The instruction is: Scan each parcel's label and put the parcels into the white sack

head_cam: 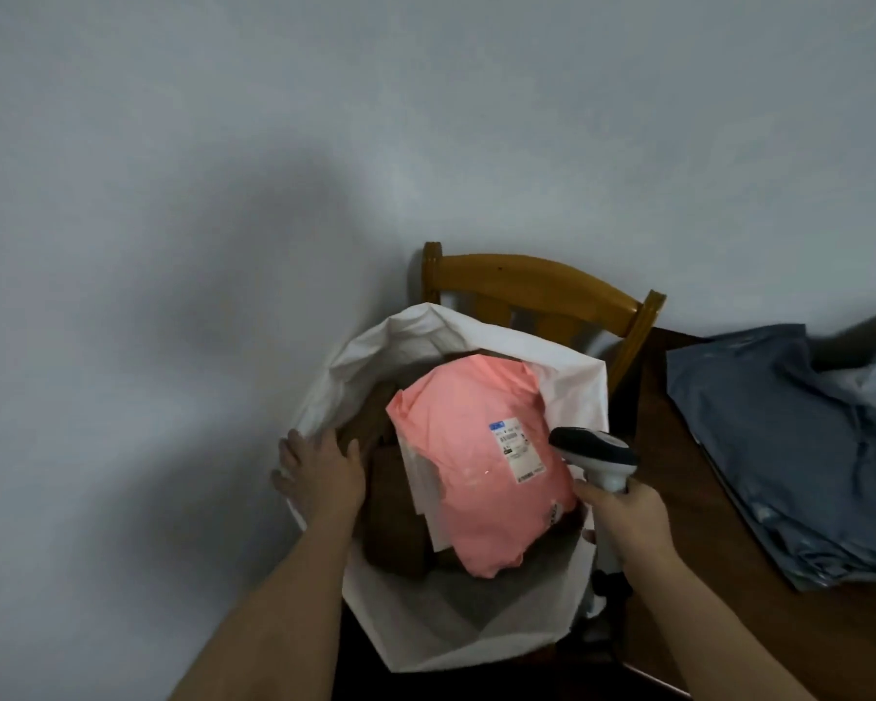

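Note:
The white sack [572, 387] stands open on a chair below me. Inside it a pink parcel [466, 478] lies on top, its white label [517, 447] facing up, with brown parcels [390, 518] beneath it. My left hand [319, 473] holds the sack's left rim, thumb inside the opening. At the sack's right rim my right hand [623, 513] grips a grey and black handheld scanner [598, 457], whose head sits just right of the pink parcel's label.
A wooden chair [532, 285] backs against the white wall behind the sack. To the right, a dark wooden table [678, 447] carries a pile of blue-grey mailer bags [790, 447].

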